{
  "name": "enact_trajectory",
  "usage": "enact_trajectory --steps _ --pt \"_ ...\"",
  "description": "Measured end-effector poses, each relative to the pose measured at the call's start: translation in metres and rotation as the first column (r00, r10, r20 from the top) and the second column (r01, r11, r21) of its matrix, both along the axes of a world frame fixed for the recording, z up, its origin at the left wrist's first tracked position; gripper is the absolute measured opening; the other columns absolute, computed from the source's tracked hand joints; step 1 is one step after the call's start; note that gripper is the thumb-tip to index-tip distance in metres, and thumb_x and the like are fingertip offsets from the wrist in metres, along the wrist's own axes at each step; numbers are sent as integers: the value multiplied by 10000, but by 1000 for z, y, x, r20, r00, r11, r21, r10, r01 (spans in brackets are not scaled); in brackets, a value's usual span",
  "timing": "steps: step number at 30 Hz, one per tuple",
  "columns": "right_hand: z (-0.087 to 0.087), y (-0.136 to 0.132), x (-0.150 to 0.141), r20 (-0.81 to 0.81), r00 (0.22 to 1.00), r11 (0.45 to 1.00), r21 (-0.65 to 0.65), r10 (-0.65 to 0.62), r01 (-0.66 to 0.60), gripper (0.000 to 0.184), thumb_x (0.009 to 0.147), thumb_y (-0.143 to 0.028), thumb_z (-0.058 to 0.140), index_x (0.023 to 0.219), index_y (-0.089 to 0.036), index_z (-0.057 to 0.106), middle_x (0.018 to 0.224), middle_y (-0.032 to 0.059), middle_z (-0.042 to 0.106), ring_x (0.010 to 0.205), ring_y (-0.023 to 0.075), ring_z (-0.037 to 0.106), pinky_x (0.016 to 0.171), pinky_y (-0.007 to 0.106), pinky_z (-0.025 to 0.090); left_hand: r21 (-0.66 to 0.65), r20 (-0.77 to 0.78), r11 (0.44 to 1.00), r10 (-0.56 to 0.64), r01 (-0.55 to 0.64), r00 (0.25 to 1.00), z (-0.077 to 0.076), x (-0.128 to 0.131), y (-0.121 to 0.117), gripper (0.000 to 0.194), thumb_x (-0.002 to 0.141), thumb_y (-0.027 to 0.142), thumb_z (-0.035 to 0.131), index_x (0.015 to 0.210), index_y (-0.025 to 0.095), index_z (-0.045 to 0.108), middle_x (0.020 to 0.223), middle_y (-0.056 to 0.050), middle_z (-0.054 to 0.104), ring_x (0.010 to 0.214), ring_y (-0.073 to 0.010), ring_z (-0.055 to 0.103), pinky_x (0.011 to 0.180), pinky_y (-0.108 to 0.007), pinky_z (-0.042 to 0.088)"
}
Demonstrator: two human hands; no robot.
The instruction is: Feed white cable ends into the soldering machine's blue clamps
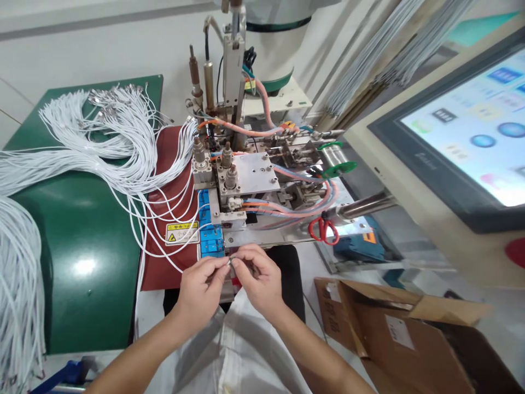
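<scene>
Background, head view: a pale wall panel point(123, 54) stands behind a glossy green tabletop point(94, 235) and a bench-mounted machine of silver metal blocks and plates point(254, 172). On the tabletop lies a large bundle of thin white cables with metallic ends point(118, 131); several of its strands cross a dark red mat point(156, 276) beside the machine. A yellow-and-white warning label point(182, 232) is on the mat. A row of bright blue fixture blocks point(211, 235) borders the mat's right edge, with cable strands reaching it.

Both hands are positioned just in front of the blue blocks. The left hand point(200, 290) has its thumb and index finger together, pinching a small pale piece point(229, 262). The right hand point(260, 276) has its thumb and index fingertip closed on the same piece, with the remaining fingers curled. The piece sits between the two sets of fingertips; its exact form is too small to tell.

To the right are a wire spool with green flanges point(331, 160), red-handled scissors point(324, 231), a tilted touchscreen panel point(471, 126) and an open brown cardboard box point(394, 350).
</scene>
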State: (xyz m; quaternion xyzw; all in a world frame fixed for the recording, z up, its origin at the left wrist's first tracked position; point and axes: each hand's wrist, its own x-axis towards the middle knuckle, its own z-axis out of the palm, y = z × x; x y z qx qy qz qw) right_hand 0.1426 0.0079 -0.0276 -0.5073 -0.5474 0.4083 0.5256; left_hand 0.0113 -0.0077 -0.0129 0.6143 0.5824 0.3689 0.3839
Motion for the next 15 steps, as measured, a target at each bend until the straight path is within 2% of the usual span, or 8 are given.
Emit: enact_trajectory --steps 3,7,9,12,15 --pt "-1 -1 -4 -13 1000 1000 -16 -14 14 88 763 -156 553 691 -186 594 704 19 547 641 133 537 572 254 446 -61 37 997 58 -55 998 -3 2 -2 194 841 252 502 897 177 672 797 -37 672 626 -113 605 601 -212 513" --pt "-3 -2 -10 -68 997 998 -40 -42 39 87 778 -160 532 706 -186 575 718 15 526 640 128 525 571 248 443 -84 68 990 117 -111 991 -7 7 -5 197 843 261 496 872 171 669 816 -40 685 714 -136 622 662 -227 513" --pt "-3 0 -9 -43 999 999 -37 -20 19 91 772 -147 531 702 -186 573 711 14 535 649 131 531 583 249 444 -88 73 989 123 -117 990 -8 7 -5 201 848 260 486 871 168 663 818 -40 685 717 -135 620 661 -223 510" --pt "3 6 0 65 995 997 -8 76 -76 98 750 -122 536 687 -183 579 693 13 555 630 126 529 571 239 434 -81 41 994 72 -68 997 -5 3 -3 209 856 256 465 860 165 653 779 -32 667 644 -117 599 595 -202 490" --pt "14 15 14 210 945 966 19 250 -259 100 740 -111 529 697 -179 587 690 14 562 625 123 526 571 236 428 -88 -56 993 -85 80 995 1 -6 3 212 860 244 451 837 167 646 708 -16 635 562 -100 553 544 -196 451"
